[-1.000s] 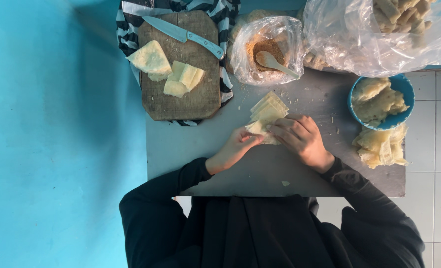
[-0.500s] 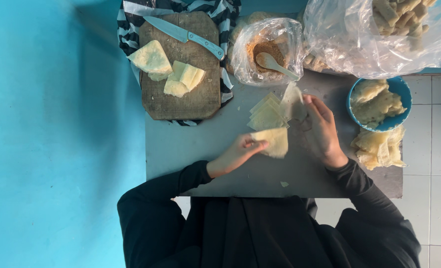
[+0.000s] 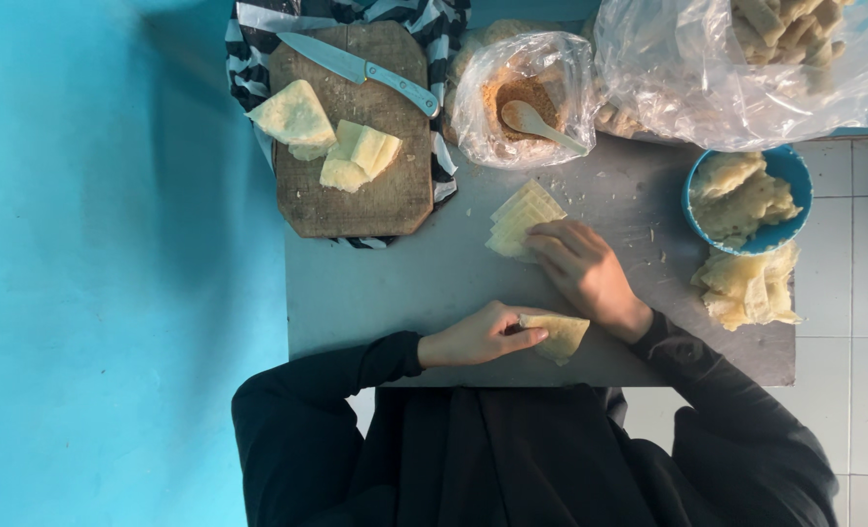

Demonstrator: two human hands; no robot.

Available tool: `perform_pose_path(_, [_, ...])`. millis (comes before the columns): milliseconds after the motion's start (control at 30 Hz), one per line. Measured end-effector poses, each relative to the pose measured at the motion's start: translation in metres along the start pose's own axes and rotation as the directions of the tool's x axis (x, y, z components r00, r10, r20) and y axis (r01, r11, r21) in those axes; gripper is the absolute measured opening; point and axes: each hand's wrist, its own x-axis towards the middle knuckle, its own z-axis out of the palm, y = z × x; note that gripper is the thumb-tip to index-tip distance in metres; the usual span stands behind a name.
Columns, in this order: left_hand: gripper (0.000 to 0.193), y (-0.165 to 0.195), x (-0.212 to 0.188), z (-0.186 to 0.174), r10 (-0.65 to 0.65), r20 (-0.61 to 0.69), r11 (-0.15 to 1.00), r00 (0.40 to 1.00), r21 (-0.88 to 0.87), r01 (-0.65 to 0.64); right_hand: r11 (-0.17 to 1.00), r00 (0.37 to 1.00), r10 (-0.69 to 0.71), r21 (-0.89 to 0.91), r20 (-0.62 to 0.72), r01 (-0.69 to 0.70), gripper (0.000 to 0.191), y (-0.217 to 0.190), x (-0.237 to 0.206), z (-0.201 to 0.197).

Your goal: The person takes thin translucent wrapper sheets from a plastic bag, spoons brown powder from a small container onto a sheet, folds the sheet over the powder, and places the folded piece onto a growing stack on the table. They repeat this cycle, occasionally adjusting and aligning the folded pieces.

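My left hand (image 3: 478,337) pinches a thin pale yellow triangular sheet (image 3: 559,334) near the front edge of the grey table (image 3: 385,283). My right hand (image 3: 582,268) rests fingers-down on a small fanned stack of the same pale sheets (image 3: 517,220) in the table's middle. Whether the right hand grips a sheet or only touches the stack is unclear.
A wooden cutting board (image 3: 351,185) on a striped cloth (image 3: 248,49) holds pale wedge pieces (image 3: 297,117) and a knife (image 3: 361,66). A plastic bag of brown powder with a spoon (image 3: 526,98) sits behind the stack. Right: a blue bowl (image 3: 790,176), folded pale pieces (image 3: 746,288), a large plastic bag (image 3: 746,59).
The two hands, together a second ago, separated. My left hand drew one sheet toward the table's front edge. My right hand went out to the right, then came back onto the stack.
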Motion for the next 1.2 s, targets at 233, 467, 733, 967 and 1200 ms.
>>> perform_pose_path(233, [0.053,-0.005,0.001,0.002,0.068,-0.035,0.996,0.997,-0.051,-0.070,0.993,0.995,-0.078,-0.088,0.062,0.083,0.035,-0.008,-0.001,-0.002])
perform_pose_path(467, [0.047,0.000,0.001,0.002,0.083,0.011,0.996,0.996,0.032,-0.083,0.992,0.993,-0.082,-0.085,0.085,0.089,0.039,-0.012,-0.003,-0.005])
perform_pose_path(733, [0.050,-0.006,0.000,-0.010,0.133,-0.002,0.924,0.991,-0.362,-0.125,0.993,0.983,-0.111,-0.032,0.148,0.117,0.050,-0.011,0.006,-0.016])
perform_pose_path(967, [0.045,-0.030,0.011,-0.025,-0.071,-0.362,0.411,0.930,-0.860,-0.303,0.870,0.871,0.489,0.092,-0.050,-0.484,0.021,0.001,-0.011,-0.007])
perform_pose_path(1200, [0.030,-0.054,0.018,-0.017,-0.154,-0.337,0.495,0.929,-0.840,-0.223,0.986,0.983,-0.122,-0.133,-0.140,0.104,0.034,-0.002,-0.012,-0.007])
